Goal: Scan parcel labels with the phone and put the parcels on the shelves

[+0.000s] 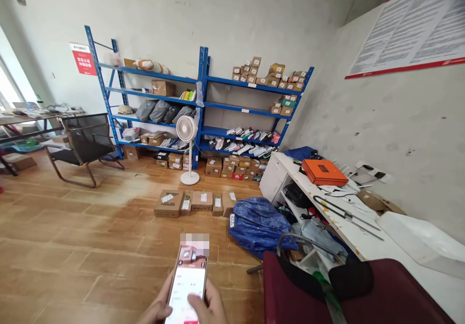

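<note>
While both hands are cradling a slim smartphone with a lit white-and-red screen [188, 285] at the bottom centre of the frame, the left hand [157, 309] is gripping its edge and the right hand [209, 304] is curling around it, thumb resting on the glass, probably to steady it for tapping. Beyond it, brown cardboard boxes [192, 202] are lying in a row on the wooden floor [72, 246] before blue metal shelving [203, 106].
</note>
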{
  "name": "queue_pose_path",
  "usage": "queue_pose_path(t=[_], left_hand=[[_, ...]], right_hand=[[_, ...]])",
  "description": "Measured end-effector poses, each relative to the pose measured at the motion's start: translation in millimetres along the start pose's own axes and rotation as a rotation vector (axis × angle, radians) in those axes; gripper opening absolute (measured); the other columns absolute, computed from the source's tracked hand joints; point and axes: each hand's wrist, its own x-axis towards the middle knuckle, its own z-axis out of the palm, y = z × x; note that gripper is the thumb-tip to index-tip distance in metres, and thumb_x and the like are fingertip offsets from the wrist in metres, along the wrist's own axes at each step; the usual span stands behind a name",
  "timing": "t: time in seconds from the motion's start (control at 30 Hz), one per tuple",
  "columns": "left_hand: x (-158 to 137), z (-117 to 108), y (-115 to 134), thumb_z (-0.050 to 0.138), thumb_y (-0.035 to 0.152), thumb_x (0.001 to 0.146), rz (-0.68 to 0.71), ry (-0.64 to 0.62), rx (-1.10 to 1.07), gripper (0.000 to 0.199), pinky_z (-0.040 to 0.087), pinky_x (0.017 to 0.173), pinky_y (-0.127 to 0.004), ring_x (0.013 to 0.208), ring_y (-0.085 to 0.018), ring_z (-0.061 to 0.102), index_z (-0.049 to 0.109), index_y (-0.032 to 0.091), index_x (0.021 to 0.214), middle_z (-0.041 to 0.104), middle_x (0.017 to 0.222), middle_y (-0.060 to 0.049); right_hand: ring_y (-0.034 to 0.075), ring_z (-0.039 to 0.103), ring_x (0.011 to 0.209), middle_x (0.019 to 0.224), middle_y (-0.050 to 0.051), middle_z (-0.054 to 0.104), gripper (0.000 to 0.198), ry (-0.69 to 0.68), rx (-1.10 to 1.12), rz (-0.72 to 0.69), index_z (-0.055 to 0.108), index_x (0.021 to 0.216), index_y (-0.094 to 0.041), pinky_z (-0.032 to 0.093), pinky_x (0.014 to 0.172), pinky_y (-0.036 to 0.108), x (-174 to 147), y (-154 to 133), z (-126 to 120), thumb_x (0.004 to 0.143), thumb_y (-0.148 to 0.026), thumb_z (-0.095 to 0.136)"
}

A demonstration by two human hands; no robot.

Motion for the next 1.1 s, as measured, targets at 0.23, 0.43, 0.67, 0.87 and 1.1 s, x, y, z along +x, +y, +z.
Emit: queue_pose_path(t=[0.23,0.43,0.67,0.87,1.1], left_hand=[[-10,14,22,0.053,0.034,0.078,-0.031,-0.008,0.131,0.093,0.054,0.045,-0.029,0.086,-0.027,0.065,-0.005,0.029,0.150,0.052,0.134,-0.013],[3,-7,8,0.059,0.037,0.067,0.037,-0.028,0.069,0.100,0.053,0.037,-0.028,0.079,-0.025,0.064,0.003,0.032,0.150,0.048,0.136,-0.013],[-10,-3,20,0.053,0.033,0.077,0.036,-0.067,0.070,0.087,0.057,0.045,-0.028,0.096,-0.029,0.062,0.004,0.034,0.150,0.048,0.136,-0.012],[-14,-2,28,0.053,0.033,0.077,0.055,-0.091,0.060,0.087,0.058,0.046,-0.028,0.105,-0.034,0.059,0.005,0.032,0.150,0.048,0.137,-0.013],[-15,-7,27,0.050,0.026,0.078,0.039,-0.083,0.061,0.093,0.059,0.048,-0.030,0.101,-0.031,0.062,-0.010,0.037,0.148,0.044,0.141,-0.011]], right_hand=[[0.019,0.063,0.069,0.080,0.004,0.072,0.038,0.005,0.070,-0.026,0.064,0.095,-0.016,0.049,0.064,0.028,5,-29,20,0.073,-0.046,0.071],[0.020,0.061,0.071,0.086,0.004,0.072,0.037,0.073,-0.047,-0.067,0.059,0.099,-0.018,0.048,0.062,0.030,13,-26,33,0.069,-0.037,0.070],[0.022,0.064,0.079,0.088,0.003,0.073,0.037,-0.059,0.082,-0.009,0.064,0.103,-0.018,0.049,0.070,0.030,10,-27,32,0.071,-0.037,0.065],[0.023,0.065,0.088,0.097,0.004,0.075,0.034,-0.162,0.019,0.004,0.069,0.103,-0.018,0.049,0.077,0.029,4,-31,23,0.075,-0.032,0.057],[0.025,0.065,0.090,0.096,0.005,0.076,0.037,-0.078,-0.014,0.024,0.072,0.098,-0.019,0.050,0.077,0.031,5,-25,23,0.071,-0.044,0.067]])
